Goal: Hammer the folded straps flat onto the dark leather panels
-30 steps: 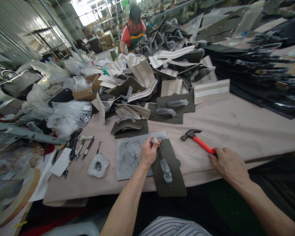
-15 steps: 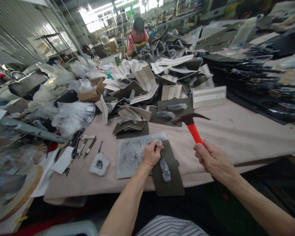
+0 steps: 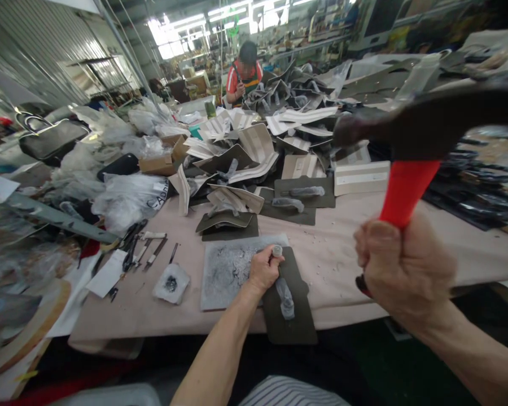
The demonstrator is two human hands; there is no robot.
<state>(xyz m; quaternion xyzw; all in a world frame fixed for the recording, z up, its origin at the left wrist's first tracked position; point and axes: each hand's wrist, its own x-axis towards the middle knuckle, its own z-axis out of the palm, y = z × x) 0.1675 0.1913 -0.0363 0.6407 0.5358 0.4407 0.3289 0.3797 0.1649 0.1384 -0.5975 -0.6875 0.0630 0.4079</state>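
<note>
My left hand [image 3: 262, 270] is closed around a short punch-like tool [image 3: 276, 250], whose round, pale top sticks up above the fist. Its lower end is hidden by the hand. That fist rests over the upper part of a dark olive panel [image 3: 294, 330] with a plastic-wrapped handle [image 3: 285, 299], at the right edge of a worn, grey-white slab [image 3: 224, 276]. In my right hand [image 3: 406, 270] is a hammer [image 3: 408, 189] with a red handle, gripped in a fist. Its dark head is raised high and close to the camera, well apart from the tool.
Several similar panels [image 3: 305, 192] lie heaped behind the slab. Left of it are a small pad with a black patch [image 3: 171, 283] and slim tools [image 3: 156, 254]. Plastic bags [image 3: 129, 200] pile up farther left. Another person [image 3: 244, 73] works across the table.
The hammer in my right hand has risen towards the camera and to the right. My left hand keeps its hold on the tool at nearly the same spot.
</note>
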